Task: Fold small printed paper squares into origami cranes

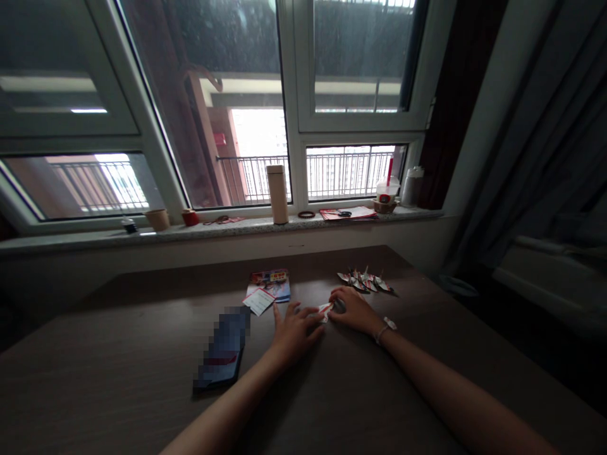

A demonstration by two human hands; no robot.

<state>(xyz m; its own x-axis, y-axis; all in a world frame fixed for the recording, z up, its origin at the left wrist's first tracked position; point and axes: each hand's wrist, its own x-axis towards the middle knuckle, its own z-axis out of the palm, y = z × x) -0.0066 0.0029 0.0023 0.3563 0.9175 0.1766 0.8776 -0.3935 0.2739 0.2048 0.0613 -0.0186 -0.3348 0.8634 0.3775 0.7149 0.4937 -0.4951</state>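
Note:
A small white and red piece of folded paper [324, 310] lies on the table between my hands. My left hand [294, 333] rests palm down with its fingers spread, the fingertips touching the paper's left side. Curled around the paper's right edge are the fingers of my right hand [355, 309], closed on it; the thumb is partly hidden. Just beyond my right hand stands a cluster of small pointed folded-paper pieces [365, 280]. Left of the hands, a white square of paper with a red edge [259, 301] overlaps a stack of colourful printed sheets [279, 287].
A phone [220, 351] lies on the dark table [142, 328], left of my left forearm. The windowsill [227, 229] holds a tall beige bottle [277, 196], a paper cup [157, 219], scissors [345, 213] on red-edged papers, and a drink cup with a red straw [387, 189].

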